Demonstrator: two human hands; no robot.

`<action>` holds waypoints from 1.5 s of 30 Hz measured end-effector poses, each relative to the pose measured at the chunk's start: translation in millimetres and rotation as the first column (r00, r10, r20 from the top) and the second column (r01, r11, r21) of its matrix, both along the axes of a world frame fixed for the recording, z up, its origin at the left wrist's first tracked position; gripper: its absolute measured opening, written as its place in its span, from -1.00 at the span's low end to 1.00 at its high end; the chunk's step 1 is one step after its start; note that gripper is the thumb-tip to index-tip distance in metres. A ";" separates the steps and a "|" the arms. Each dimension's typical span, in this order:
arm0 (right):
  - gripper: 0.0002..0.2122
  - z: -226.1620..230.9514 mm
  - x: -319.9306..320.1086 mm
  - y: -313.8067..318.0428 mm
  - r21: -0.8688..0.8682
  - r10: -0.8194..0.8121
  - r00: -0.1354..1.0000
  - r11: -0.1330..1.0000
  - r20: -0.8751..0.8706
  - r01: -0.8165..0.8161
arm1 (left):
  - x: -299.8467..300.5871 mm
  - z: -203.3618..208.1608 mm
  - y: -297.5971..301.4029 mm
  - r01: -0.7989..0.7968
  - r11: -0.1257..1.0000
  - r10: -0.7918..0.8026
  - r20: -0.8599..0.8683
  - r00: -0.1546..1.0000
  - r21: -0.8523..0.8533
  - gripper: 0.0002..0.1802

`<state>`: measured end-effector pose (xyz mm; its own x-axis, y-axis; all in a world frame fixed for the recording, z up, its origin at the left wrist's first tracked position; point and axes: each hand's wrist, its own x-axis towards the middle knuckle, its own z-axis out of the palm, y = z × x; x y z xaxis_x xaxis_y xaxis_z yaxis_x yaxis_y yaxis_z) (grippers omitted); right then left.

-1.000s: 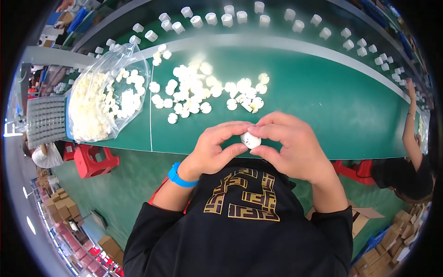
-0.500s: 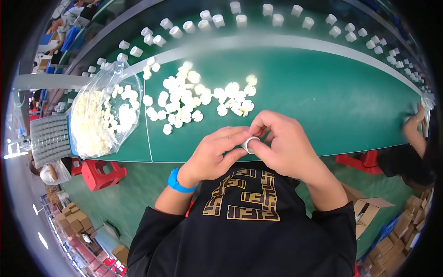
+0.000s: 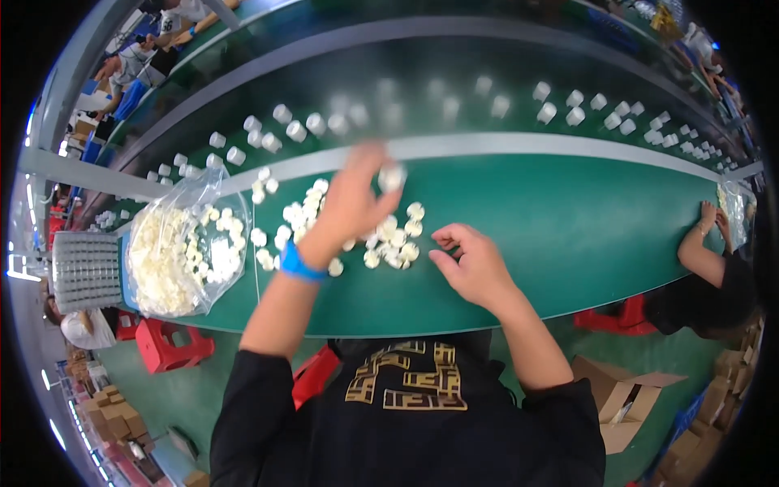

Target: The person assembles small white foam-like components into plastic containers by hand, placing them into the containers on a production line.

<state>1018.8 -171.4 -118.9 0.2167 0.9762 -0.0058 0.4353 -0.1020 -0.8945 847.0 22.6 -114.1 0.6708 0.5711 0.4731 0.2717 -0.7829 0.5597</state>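
Observation:
My left hand (image 3: 353, 195), with a blue wristband (image 3: 300, 262), reaches out over the far side of the green tabletop. Between its thumb and fingers is a short white cylinder (image 3: 392, 177), smeared by motion. Bent but apart, the fingers of my right hand (image 3: 475, 264) hold nothing that I can see. It hovers just right of a small group of cream-white round notched pieces (image 3: 397, 243). A larger heap of the same pieces (image 3: 302, 213) lies partly hidden behind my left hand and forearm.
Short white cylinders (image 3: 546, 112) stand scattered along a dark belt beyond the pale rail (image 3: 487, 144). At the left, a clear plastic bag (image 3: 166, 260) full of cream-white pieces sits beside a grey ridged tray (image 3: 85, 272). Another person's arm (image 3: 694, 252) rests at the right end.
My hands have parted. The left has carried the white cylinder forward to the rail; the right has let go of it and opened. My view has tilted up, showing more of the far side.

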 end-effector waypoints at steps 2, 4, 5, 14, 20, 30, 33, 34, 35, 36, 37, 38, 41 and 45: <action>-0.73 -1.2 -0.3 -5.5 -0.031 0.047 0.996 0.999 0.082 -0.044 | 31.9 21.5 34.0 -0.032 0.992 0.046 -0.105 0.993 0.123 -0.56; -0.70 -4.9 2.9 -6.2 -0.012 0.020 0.994 1.000 0.108 -0.019 | 74.6 28.4 66.2 -0.035 0.962 0.140 -0.380 0.914 0.271 -0.59; -0.70 -4.5 1.6 -3.5 0.005 0.039 0.985 0.999 0.171 -0.040 | 84.7 23.4 75.0 -0.023 0.961 0.130 -0.377 0.917 0.275 -0.59; -0.86 -29.7 -18.4 14.5 0.069 0.261 0.897 0.950 0.355 -0.304 | 99.1 -19.3 97.8 -0.034 0.978 0.132 -0.486 0.864 0.205 -0.46; -0.89 -8.0 -0.5 0.5 -0.021 0.165 0.933 0.986 0.321 -0.167 | 88.5 8.3 72.1 -0.007 0.990 0.057 -0.355 0.933 0.142 -0.42; -0.76 -12.4 35.3 -3.8 -0.032 -0.191 0.972 0.980 0.137 0.197 | -144.5 7.5 -24.7 -0.495 0.828 0.548 -0.189 0.815 0.264 -0.30; -0.61 -29.8 27.7 3.4 0.285 -0.145 0.914 0.958 0.379 0.033 | -197.5 -18.1 -68.4 -0.635 0.768 0.637 -0.215 0.740 0.089 -0.13; -0.49 -31.2 23.0 9.2 0.222 -0.087 0.903 0.975 0.421 -0.010 | -208.0 -21.2 -84.8 -0.640 0.762 0.641 -0.249 0.726 0.096 -0.10; -0.38 -29.6 19.8 13.8 0.158 -0.033 0.882 0.986 0.470 -0.047 | -214.2 -24.1 -96.3 -0.641 0.763 0.639 -0.253 0.727 0.085 -0.05; -0.38 -27.9 15.7 18.5 0.165 -0.006 0.878 0.983 0.479 -0.083 | -218.4 -27.2 -105.7 -0.640 0.765 0.634 -0.255 0.730 0.072 0.00; -0.31 -27.5 11.1 23.5 0.138 0.040 0.855 0.982 0.517 -0.130 | -219.3 -30.4 -110.9 -0.646 0.763 0.628 -0.258 0.735 0.015 0.11; -0.24 -27.0 5.4 30.1 0.113 0.086 0.827 0.978 0.555 -0.177 | -219.9 -31.0 -112.1 -0.619 0.785 0.601 -0.262 0.755 0.017 0.20; -0.03 -22.4 -24.4 30.6 0.078 0.234 0.845 0.948 0.481 -0.307 | -212.4 -30.2 -107.7 -0.553 0.832 0.510 -0.338 0.791 -0.039 0.32; 0.13 -24.9 -80.4 41.3 0.053 0.311 0.799 0.919 0.514 -0.392 | -190.7 -35.4 -101.8 -0.453 0.892 0.415 -0.379 0.827 -0.012 0.32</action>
